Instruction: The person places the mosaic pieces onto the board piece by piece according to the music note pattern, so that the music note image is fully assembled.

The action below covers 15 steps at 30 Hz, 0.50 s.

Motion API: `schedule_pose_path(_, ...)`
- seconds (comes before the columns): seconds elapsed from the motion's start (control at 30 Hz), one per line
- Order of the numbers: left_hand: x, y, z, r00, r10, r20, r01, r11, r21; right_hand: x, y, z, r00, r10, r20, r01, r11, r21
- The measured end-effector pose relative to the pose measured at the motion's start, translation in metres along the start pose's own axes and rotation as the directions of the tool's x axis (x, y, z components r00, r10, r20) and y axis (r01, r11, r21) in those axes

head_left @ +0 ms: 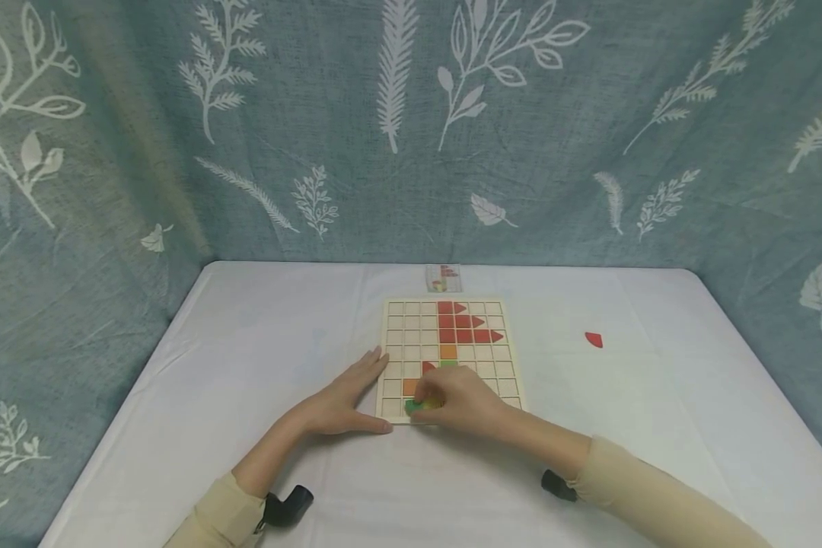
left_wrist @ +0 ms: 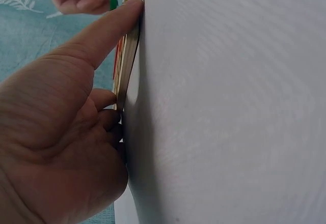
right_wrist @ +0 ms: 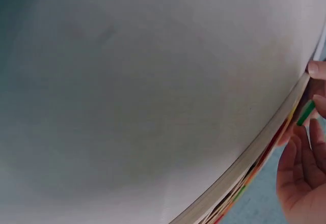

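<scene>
A wooden grid board (head_left: 394, 335) lies on the white table, with several coloured tiles in its cells. Red tiles (head_left: 463, 322) form three pointed rows at the upper right of the grid; orange tiles (head_left: 448, 352) sit lower down. My left hand (head_left: 339, 403) rests along the board's left side, fingers straight, with the thumb at the near edge. Over the bottom rows, my right hand (head_left: 462, 399) pinches a small green piece (right_wrist: 305, 112) between thumb and fingers. Something yellow shows under those fingers, and the palm covers part of the lower grid.
A small picture card (head_left: 444, 278) with a similar pattern lies behind the board. One loose red piece (head_left: 594, 339) with a curved side is off to the right on the tablecloth (head_left: 657, 411). A blue leaf-patterned curtain (head_left: 356, 114) hangs behind and at both sides.
</scene>
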<state>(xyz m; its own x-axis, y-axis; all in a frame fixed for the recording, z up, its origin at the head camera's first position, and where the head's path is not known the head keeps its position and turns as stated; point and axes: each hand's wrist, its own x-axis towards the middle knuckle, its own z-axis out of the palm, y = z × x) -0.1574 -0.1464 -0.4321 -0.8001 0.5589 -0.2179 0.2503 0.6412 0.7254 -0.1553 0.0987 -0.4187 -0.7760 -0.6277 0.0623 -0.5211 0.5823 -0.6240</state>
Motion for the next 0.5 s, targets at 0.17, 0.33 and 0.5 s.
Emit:
schedule_pose_path(0.17,-0.0003,-0.0001,-0.0004,1.000,0.010,0.001,-0.010,1.000,0.002,0.0056,-0.0002,0.0052,0.999,-0.050,0.015,0.051,0.992,-0.118)
schedule_pose_path(0.33,-0.0008,-0.0007,-0.0007,1.000,0.012,-0.002,-0.012,1.000,0.007,0.0060,-0.0014,0.0069,0.997,-0.073,-0.006,0.072,0.985,-0.157)
schedule_pose_path(0.5,-0.0011,-0.0016,-0.0005,1.000,0.010,-0.002,-0.010,1.000,0.011,0.0059,-0.0027,0.0073,0.996,-0.084,0.001,0.083,0.984,-0.155)
